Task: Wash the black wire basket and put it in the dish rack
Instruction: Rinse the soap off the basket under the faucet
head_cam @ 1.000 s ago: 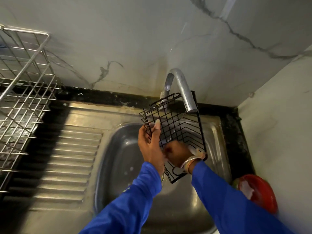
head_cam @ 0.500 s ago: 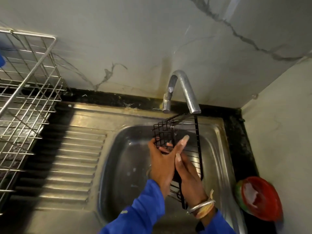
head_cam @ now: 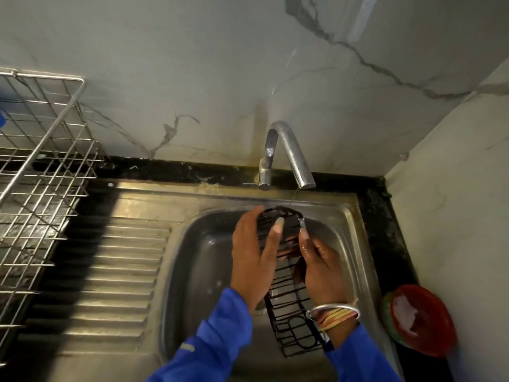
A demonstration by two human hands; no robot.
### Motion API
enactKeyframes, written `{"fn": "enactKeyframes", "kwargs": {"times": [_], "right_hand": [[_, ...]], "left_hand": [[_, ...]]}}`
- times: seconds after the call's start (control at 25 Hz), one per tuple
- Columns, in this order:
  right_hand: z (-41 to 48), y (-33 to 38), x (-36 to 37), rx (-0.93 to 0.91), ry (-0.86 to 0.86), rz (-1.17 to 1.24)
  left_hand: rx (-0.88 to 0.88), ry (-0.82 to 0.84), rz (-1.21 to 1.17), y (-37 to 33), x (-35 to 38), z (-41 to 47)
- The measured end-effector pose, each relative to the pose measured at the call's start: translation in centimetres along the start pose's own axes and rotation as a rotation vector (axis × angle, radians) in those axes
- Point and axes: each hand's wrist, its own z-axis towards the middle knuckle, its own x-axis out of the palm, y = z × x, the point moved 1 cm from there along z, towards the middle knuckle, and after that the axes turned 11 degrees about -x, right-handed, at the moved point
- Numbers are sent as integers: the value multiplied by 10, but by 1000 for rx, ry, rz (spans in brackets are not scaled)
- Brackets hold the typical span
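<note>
Black wire basket (head_cam: 286,307) over sink (head_cam: 198,271), just below tap (head_cam: 289,150). L hand (head_cam: 253,255): fingers (head_cam: 276,232) straight, flat on its side. R hand (head_cam: 322,271): fingers curled round its edge. Dish rack (head_cam: 41,188) far left.

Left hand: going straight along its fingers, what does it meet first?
Left hand rests on the black wire basket; past it, probably the sink's back wall below the tap; depth unclear.

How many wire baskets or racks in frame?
2. Black basket, over the sink between left hand and right hand; steel dish rack at far left, partly out of frame.
</note>
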Motion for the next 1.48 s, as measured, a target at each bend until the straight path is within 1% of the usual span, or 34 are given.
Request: {"fn": "enactKeyframes", "kwargs": {"times": [0.08,0.12,0.2,0.24,0.32,0.4,0.44,0.56,0.6,0.64,0.72,0.76,0.84,0.88,0.96,1.04,1.08,1.16,1.2,1.28,1.36,1.4,1.44,1.48], "right_hand": [[0,1,2,-19,-14,-2],[-1,3,2,-32,-21,-1],[-2,4,3,-76,-11,6],[-2,5,4,-87,3,20],[-1,9,6,-50,33,83],[4,10,9,29,32,70],[8,10,9,82,30,72],[25,11,3,313,42,167],[28,13,2,371,47,178],[29,15,4,388,38,178],[29,17,7,335,-35,173],[28,20,8,314,-45,181],[20,26,10,319,4,216],[13,29,11,310,49,199],[1,34,13,258,107,117],[-1,38,13,213,78,147],[2,37,10,182,31,147],[15,32,3,125,-69,62],[18,29,1,95,-106,32],[13,28,4,27,-103,-22],[2,28,11,29,-29,-8],[-1,31,12,39,-20,19],[2,29,10,32,-52,28],[8,31,7,4,-104,15]], "left_hand": [[121,135,270,-14,-7,20],[133,215,346,-23,-10,30],[77,355,366,-40,-14,47],[49,384,352,-45,-15,54],[74,337,372,-51,-14,63],[112,274,391,-47,-7,68],[100,270,367,-46,-5,68],[77,350,279,-50,-1,62],[87,373,292,-51,0,60],[91,379,323,-51,0,62],[81,369,504,-55,2,66],[65,390,586,-57,2,69],[3,508,596,-63,3,77],[-18,538,595,-66,2,81],[-76,510,572,-70,3,91],[-88,462,542,-73,10,93],[-32,448,580,-76,16,90],[120,424,700,-78,29,79],[151,432,756,-80,32,75],[109,426,829,-85,31,82],[-64,395,746,-95,22,95],[-112,406,699,-98,20,96],[-89,429,698,-100,20,89],[-22,433,721,-101,21,80]]}}
